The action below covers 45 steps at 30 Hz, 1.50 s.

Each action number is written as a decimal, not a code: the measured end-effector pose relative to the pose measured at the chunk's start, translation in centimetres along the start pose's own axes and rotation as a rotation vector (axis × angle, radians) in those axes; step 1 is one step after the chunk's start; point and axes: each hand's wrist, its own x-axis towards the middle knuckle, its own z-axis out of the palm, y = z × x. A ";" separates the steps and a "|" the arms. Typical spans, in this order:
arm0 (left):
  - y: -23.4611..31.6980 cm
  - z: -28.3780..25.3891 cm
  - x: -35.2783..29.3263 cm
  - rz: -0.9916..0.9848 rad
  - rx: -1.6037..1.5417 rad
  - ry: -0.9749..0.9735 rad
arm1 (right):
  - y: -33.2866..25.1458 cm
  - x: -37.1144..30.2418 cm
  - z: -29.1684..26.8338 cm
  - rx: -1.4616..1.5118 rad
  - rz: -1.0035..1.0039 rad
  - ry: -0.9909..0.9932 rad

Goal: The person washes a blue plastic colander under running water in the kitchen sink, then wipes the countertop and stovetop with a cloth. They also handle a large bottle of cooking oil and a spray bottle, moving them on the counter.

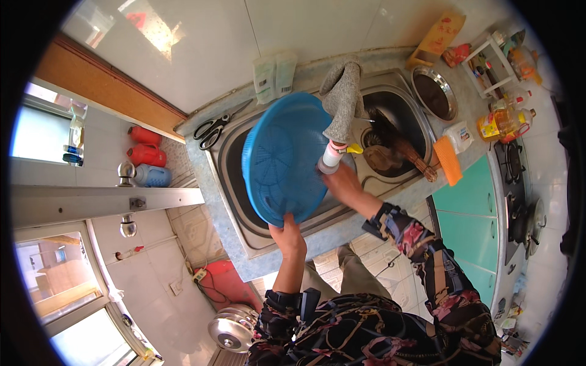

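A large blue plastic basket [268, 165] with a slotted bottom sits tilted over the left basin of a steel double sink [253, 244]. My left hand [288, 236] is closed on its near rim, thumb on the inner side. My right hand [345, 186] reaches across the basket's right side, just below the white and pink faucet nozzle [331, 157]. The nozzle partly covers its fingers, so I cannot tell whether they grip it. Grey knitted cloth [343, 97] wraps the faucet. In the right basin lie a brown brush [410, 155] and a brown rounded thing [381, 158].
Black-handled scissors [213, 128] lie on the counter at left. Two pale packets [274, 76] lean against the wall. Right of the sink are a metal bowl [434, 93], an orange cloth [448, 160] and oil bottles [497, 125]. A stacked steel pot [232, 329] stands at lower left.
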 end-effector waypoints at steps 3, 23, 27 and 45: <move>-0.3 0.2 -0.1 -0.016 0.038 0.061 | 0.6 -0.1 1.0 -0.031 0.052 0.125; 2.1 -0.6 -1.0 -0.117 0.166 0.046 | 2.3 1.7 0.3 -0.192 -0.179 -0.005; 2.7 -0.4 -0.2 -0.104 0.186 0.019 | 3.0 1.5 0.4 -0.119 -0.159 0.073; 8.5 -1.6 2.9 0.078 0.533 -0.013 | 4.2 2.1 1.5 0.337 -0.025 0.190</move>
